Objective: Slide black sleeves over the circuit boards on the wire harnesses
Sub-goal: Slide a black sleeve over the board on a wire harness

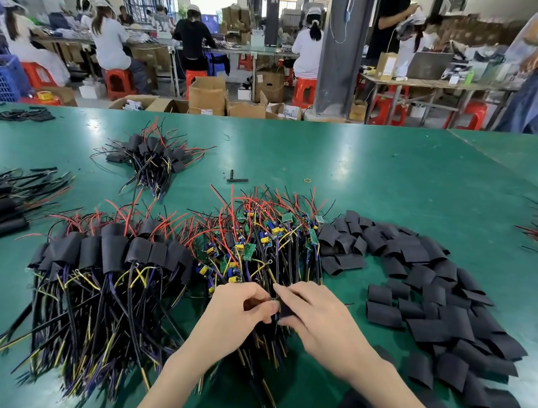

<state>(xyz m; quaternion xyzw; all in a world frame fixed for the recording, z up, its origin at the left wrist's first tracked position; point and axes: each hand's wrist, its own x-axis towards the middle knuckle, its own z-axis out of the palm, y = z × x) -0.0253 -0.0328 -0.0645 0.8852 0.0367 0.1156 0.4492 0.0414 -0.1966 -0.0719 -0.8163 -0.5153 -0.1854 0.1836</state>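
Two hands meet at 6 o'clock of the bare-harness pile (265, 241), low centre on the green table (401, 188). Left hand (239, 307): fingers curled, thumb and forefinger pinching a circuit board (276, 299). Only a green sliver of it shows between my fingers. Right hand (317, 318): fingers curled round a black sleeve (287, 311), which sits at 9 o'clock from my right palm, mouth toward the board. Sleeve and board touch or nearly touch. I cannot tell whether the board has entered the sleeve, as fingers cover the joint.

Step, my read: start of the slide-on for this one board. It sits at the sleeve mouth, green sliver not yet covered.

Next move calls for:
- holding the sleeve mouth open, since these sleeves lie flat;
- feeding the board in corner first;
- pushing along the wires until no green shows;
- minding that components don't snag on the sleeve edge.

Then it goes on the sleeved pile (116, 248) at 9 o'clock of my hands.

Loose sleeves (437, 296) lie heaped at 3 o'clock, within easy reach. Another sleeved bundle (150, 152) lies at 11 o'clock, further back. Plenty of bare boards lie at 12 o'clock, so I judge the task roughly midway.
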